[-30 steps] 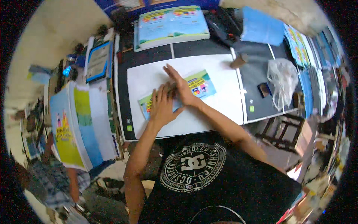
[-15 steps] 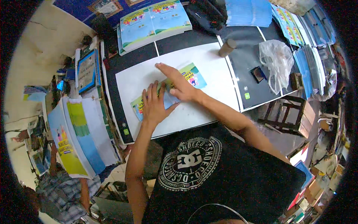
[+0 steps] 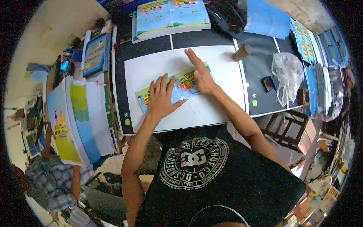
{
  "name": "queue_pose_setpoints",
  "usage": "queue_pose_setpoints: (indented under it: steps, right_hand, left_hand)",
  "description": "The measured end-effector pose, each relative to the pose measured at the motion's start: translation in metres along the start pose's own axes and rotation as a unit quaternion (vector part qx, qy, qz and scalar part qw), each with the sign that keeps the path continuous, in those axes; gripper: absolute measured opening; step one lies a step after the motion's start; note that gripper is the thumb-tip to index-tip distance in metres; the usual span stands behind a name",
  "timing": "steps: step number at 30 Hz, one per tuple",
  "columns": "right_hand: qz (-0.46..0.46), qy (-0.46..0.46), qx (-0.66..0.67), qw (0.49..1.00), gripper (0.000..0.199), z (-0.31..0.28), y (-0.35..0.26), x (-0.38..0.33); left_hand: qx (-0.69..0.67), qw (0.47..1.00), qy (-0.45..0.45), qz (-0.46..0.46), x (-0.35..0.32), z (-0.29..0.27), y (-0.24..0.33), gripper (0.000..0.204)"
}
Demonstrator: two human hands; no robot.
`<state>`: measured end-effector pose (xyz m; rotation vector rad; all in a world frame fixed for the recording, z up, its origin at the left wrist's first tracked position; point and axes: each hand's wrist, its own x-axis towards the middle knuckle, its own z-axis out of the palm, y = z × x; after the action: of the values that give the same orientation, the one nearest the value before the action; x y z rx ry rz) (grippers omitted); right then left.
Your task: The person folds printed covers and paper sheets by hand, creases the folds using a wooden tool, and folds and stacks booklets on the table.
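A green, yellow and blue printed cover lies slightly slanted on a large white sheet on the table. My left hand rests flat on the cover's left part, fingers spread and thumb out to the right. Over the cover's right end is my right hand, tilted onto its side, with the fingers stretched toward the far edge. Neither hand grips anything. Both hands hide parts of the cover, and whether it is a single sheet or a thin booklet I cannot tell.
Stacked printed covers stand at the table's far side. A brown cylinder is on the right, near a crumpled clear plastic bag and a small dark box. More paper piles sit at left, beside a person in a checked shirt.
My right hand has slid rightward along the cover, away from my left hand, and uncovered its middle. My left hand stays on the left part. The whole view has shifted a little.
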<state>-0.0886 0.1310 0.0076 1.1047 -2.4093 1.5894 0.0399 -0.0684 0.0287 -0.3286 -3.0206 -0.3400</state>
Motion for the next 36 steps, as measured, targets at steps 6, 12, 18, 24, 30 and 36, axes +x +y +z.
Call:
queue_pose_setpoints:
  steps: [6, 12, 18, 24, 30, 36]
  right_hand:
    - [-0.009, -0.077, -0.299, 0.951, 0.064, 0.031, -0.033, -0.002]
    - [-0.032, -0.153, -0.339, 0.928, 0.056, 0.078, -0.057, -0.006]
    - [-0.023, -0.2, -0.338, 0.919, 0.057, 0.073, -0.053, 0.002]
    - [-0.126, -0.13, -0.266, 0.947, 0.058, 0.105, -0.044, 0.002]
    - [-0.043, -0.187, -0.423, 0.886, 0.073, 0.09, -0.044, -0.009]
    - [-0.093, -0.198, -0.406, 0.888, 0.058, 0.095, -0.054, 0.0]
  left_hand:
    - [-0.171, 0.981, 0.086, -0.013, -0.008, 0.015, -0.02, 0.063]
    - [-0.289, 0.939, 0.185, -0.037, -0.013, 0.018, -0.026, 0.049]
    - [-0.308, 0.878, 0.367, 0.021, 0.022, -0.057, 0.03, 0.054]
    - [-0.156, 0.914, 0.323, -0.187, 0.007, 0.016, 0.004, 0.064]
    - [-0.351, 0.839, 0.378, -0.171, 0.024, 0.052, 0.001, 0.051]
    - [-0.238, 0.851, 0.445, -0.148, -0.024, -0.017, -0.006, 0.051]
